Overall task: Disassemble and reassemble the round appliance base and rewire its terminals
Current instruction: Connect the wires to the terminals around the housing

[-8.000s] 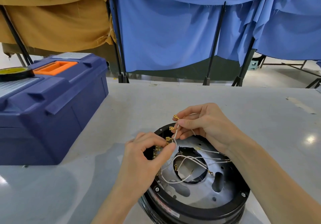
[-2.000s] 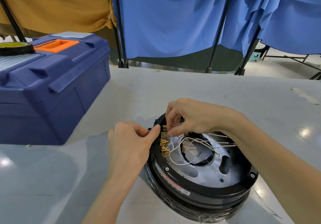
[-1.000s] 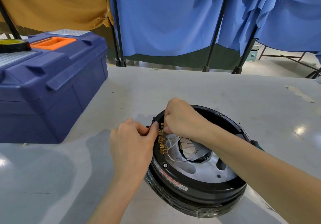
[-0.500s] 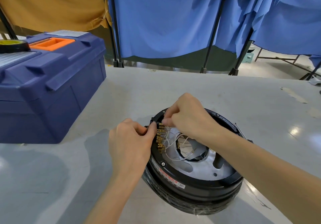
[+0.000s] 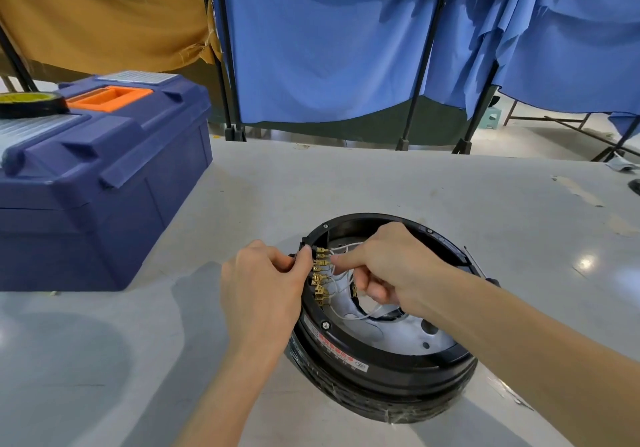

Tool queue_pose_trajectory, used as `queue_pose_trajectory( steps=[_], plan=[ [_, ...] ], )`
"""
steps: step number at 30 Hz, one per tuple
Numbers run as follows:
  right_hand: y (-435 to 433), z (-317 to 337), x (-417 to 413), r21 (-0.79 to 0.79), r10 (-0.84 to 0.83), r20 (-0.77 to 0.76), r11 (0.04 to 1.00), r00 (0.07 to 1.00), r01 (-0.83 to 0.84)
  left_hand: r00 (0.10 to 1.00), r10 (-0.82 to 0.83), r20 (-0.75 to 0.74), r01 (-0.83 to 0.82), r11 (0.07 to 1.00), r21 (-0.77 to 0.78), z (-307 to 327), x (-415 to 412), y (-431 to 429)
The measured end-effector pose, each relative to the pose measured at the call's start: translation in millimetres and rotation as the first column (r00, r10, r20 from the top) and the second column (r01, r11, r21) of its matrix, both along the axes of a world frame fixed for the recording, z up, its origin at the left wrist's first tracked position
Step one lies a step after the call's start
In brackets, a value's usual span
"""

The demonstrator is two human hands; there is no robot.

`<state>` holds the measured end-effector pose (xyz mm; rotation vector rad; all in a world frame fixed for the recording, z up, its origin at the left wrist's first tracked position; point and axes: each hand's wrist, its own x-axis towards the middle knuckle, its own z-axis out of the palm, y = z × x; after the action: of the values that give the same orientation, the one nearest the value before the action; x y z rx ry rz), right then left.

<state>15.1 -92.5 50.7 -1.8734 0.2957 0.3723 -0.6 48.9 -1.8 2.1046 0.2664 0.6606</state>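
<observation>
On table: base open side up | left hand grips rim | right hand pinches wire

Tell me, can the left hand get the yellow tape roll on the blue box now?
Probably, but not yet: the left hand grips the rim of the base, and the tape roll sits far left on the toolbox. Nothing blocks the way.

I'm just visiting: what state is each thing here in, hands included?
round base: open, insides showing
brass terminals: in a row, wired
white wires: looped loosely inside
toolbox: closed
tape roll: flat on toolbox
left hand: grips base rim
right hand: pinches a wire
</observation>
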Motion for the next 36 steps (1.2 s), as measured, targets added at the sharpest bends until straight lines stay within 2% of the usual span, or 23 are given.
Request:
queue_pose_trajectory(
  steps=[7, 17, 28, 36],
  plan=[
    [5, 4, 7, 0.238, 0.026, -0.227, 0.971, 0.974, 0.03, 1.0, 0.011, -0.006, -0.01, 1.0, 0.009, 1, 0, 0],
    [9, -6, 2, 0.443, -0.056, -0.295, 0.876, 0.954, 0.189, 1.0, 0.006, -0.003, -0.006, 1.0, -0.025, 1, -2, -2],
    [22, -13, 3, 0.361, -0.225, -0.238, 0.883, 0.945, 0.301, 1.0, 0.0, -0.002, 0.0, 0.998, -0.066, 2, -2, -4],
    [27, -12, 2, 0.317, -0.274, -0.235, 0.885, 0.933, 0.34, 1.0, -0.009, 0.021, 0.01, 0.998, -0.07, 0, -2, -5]
  ],
)
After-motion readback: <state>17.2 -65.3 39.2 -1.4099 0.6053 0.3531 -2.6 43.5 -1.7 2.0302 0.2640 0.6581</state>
